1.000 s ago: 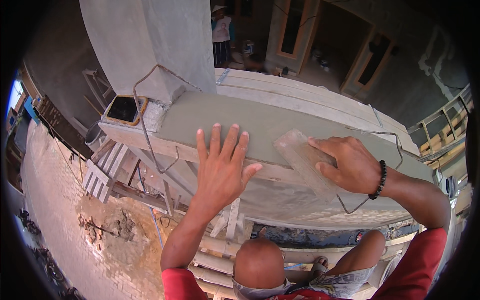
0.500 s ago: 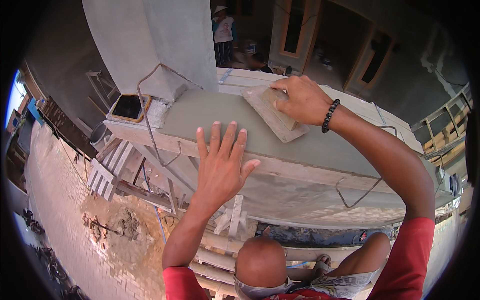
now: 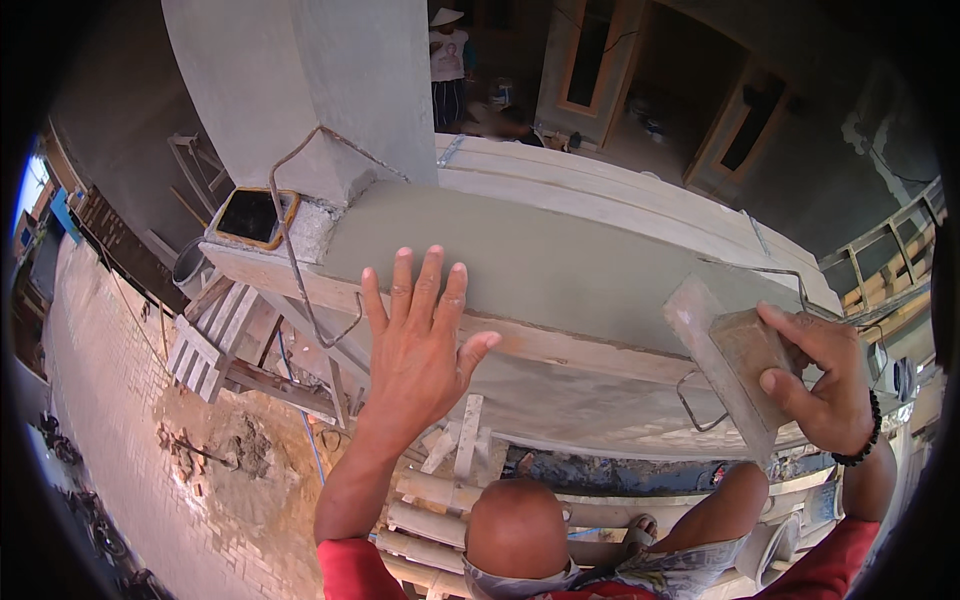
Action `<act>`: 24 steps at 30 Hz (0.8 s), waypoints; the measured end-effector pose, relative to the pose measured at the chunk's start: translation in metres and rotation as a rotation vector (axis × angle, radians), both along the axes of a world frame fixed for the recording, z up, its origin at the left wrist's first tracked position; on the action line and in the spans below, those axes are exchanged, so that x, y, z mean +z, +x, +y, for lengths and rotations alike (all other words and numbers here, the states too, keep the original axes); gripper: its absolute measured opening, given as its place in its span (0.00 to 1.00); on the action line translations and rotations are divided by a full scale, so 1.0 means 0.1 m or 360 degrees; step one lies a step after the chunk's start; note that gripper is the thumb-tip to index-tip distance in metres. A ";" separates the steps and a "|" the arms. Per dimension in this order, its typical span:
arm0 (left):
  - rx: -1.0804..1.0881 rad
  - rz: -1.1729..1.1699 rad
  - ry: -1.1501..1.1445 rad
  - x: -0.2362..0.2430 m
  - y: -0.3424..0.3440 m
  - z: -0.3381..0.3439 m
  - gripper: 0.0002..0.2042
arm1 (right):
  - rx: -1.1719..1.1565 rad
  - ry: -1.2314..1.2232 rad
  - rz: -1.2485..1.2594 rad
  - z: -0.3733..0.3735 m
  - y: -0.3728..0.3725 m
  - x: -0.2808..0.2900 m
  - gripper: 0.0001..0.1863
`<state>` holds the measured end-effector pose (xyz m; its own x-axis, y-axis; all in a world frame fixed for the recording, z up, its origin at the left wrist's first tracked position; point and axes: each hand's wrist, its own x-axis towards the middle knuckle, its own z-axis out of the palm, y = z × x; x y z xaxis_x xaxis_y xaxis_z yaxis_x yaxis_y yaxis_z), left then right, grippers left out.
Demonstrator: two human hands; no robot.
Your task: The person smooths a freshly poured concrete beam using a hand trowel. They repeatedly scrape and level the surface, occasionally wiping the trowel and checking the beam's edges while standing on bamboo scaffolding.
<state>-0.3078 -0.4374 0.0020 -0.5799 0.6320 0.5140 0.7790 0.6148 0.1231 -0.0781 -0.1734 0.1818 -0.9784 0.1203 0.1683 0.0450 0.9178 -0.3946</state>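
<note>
Right hand (image 3: 838, 372) has carried the float (image 3: 735, 358) rightward and nearer

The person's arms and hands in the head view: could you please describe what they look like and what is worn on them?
The left hand and right hand are ungloved, and no rings show. A bracelet of round black beads circles the right wrist; nothing is worn on the left one. Red sleeves leave both forearms bare.

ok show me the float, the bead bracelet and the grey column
float (image 3: 744, 358): head view, on its handle block
bead bracelet (image 3: 876, 428): head view, on its outer beads
grey column (image 3: 335, 85): head view, on its right-hand face
</note>
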 end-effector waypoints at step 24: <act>-0.0750 0.0039 -0.0141 0.24 0.53 1.02 0.30 | -0.0953 -0.0672 0.0867 1.48 1.68 -0.68 0.31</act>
<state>-0.2552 -0.3350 0.0259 -0.2083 0.8651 0.4563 0.9774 0.2015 0.0641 0.0904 -0.0258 0.1141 -0.5307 0.7387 0.4156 0.1762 0.5758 -0.7984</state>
